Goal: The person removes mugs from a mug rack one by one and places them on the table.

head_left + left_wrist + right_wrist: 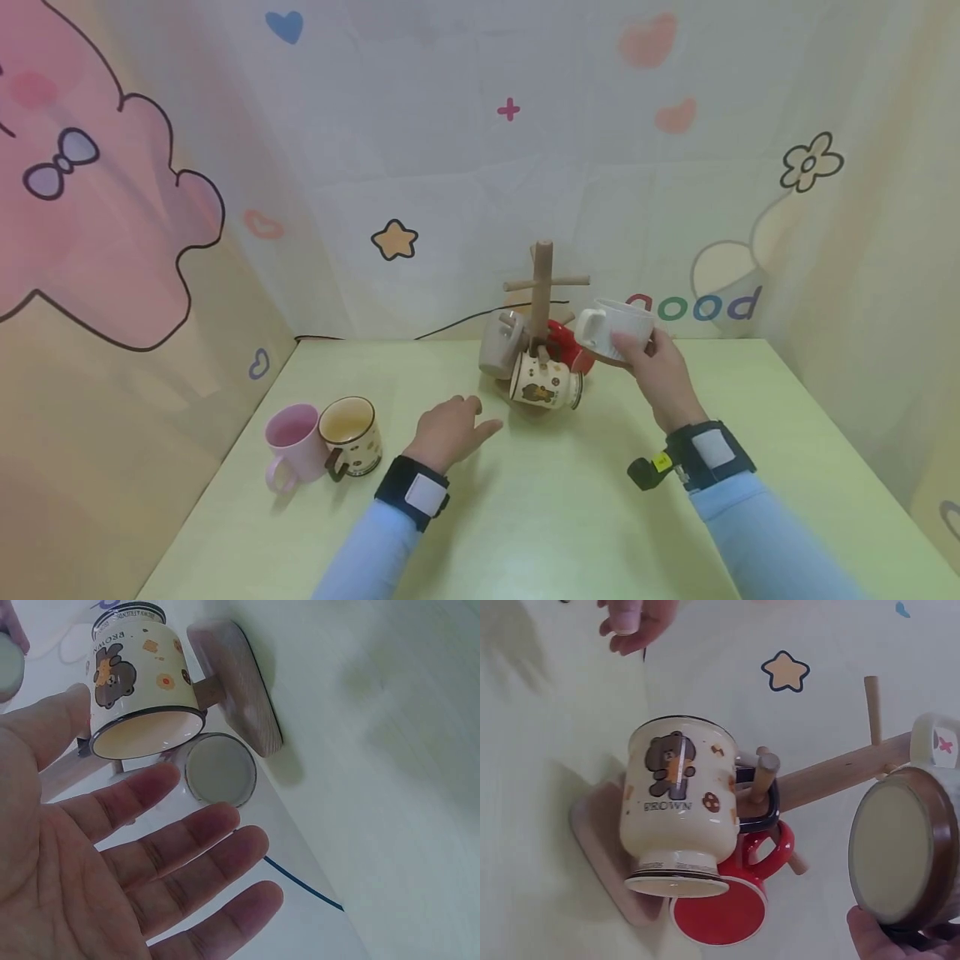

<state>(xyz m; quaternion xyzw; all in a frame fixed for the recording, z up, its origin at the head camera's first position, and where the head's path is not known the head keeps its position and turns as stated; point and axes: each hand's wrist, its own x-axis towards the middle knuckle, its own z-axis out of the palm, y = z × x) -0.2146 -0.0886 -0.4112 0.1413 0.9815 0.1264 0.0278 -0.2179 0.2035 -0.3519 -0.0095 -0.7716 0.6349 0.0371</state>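
Observation:
My right hand (663,375) grips a white mug (618,325) by its body, raised just right of a wooden mug tree (542,287); the mug's handle points left. In the right wrist view its pale base and brown lower edge (892,847) face the camera. On the tree's lower pegs hang a cream bear mug (543,383), a red mug (576,354) and a light grey mug (498,346). My left hand (450,429) hovers left of the tree's front, fingers spread and nothing in them. The left wrist view shows its palm near the bear mug's rim.
A pink mug (296,446) and a cream mug with a brown handle (352,437) stand upright side by side at the left of the pale green table (555,517). A printed curtain (450,167) hangs behind the tree. Upper pegs of the tree stick out bare.

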